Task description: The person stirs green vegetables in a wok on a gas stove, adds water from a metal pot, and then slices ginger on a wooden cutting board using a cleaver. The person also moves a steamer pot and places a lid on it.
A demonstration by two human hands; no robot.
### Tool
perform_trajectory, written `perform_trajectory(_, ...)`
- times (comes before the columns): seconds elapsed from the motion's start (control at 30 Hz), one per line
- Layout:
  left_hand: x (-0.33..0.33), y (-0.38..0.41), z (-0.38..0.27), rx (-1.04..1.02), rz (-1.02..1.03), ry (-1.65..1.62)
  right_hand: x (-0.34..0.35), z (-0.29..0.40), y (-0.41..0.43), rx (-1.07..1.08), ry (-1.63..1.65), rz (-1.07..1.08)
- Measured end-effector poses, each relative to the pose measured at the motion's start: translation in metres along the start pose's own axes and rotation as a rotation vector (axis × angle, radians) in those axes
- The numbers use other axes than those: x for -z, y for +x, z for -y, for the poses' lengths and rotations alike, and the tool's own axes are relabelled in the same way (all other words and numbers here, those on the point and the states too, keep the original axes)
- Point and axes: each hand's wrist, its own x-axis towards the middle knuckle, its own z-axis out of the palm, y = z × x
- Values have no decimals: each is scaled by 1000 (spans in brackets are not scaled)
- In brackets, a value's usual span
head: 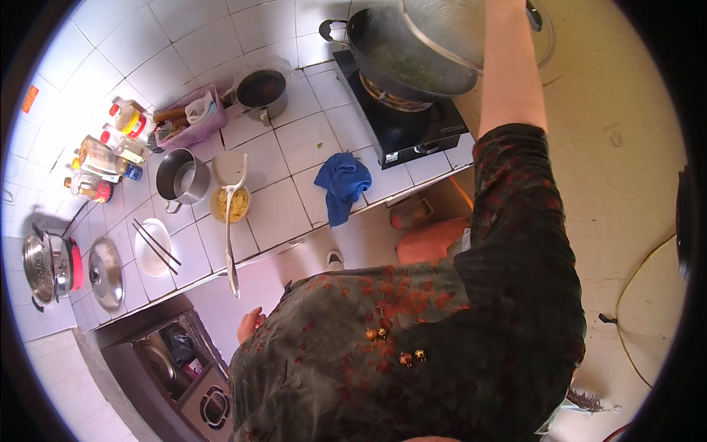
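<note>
My left hand (251, 326) is low beside my torso, partly hidden by my shirt, with no object visible in it. My right forearm reaches up past the top edge, so that hand is out of view. Beside this forearm a glass lid (447, 25) with a metal rim is tilted over the right side of a dark wok (453, 83). Chopped greens (406, 66) lie in liquid in the steaming wok, which stands on a black gas stove (409, 127). A spatula (229, 232) rests across a bowl of yellow food (236, 205), its handle past the counter's edge.
A blue cloth (343, 185) lies by the stove. Further left are a dark-filled pot (262, 91), a steel pot (182, 177), a purple basket (207, 121), several bottles (130, 119), a white plate (152, 265) with chopsticks, a metal lid (105, 276) and a steamer-like pot (52, 265).
</note>
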Motion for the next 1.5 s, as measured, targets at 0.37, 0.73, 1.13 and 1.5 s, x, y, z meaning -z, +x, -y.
perform_trajectory(0.37, 6, -1, -67, -173, -131, 109, 33, 16, 7, -699, 1806, -194)
perform_trajectory(0.73, 13, -19, -78, -86, -104, 42, -23, 3, -86, -655, 1468, 75)
perform_trajectory(1.13, 5, -2, -80, -125, -87, 75, -11, 33, -116, -444, 1248, 7)
perform_trajectory(1.5, 0, -6, -74, -122, -105, 58, -2, 52, -123, -142, 811, 39)
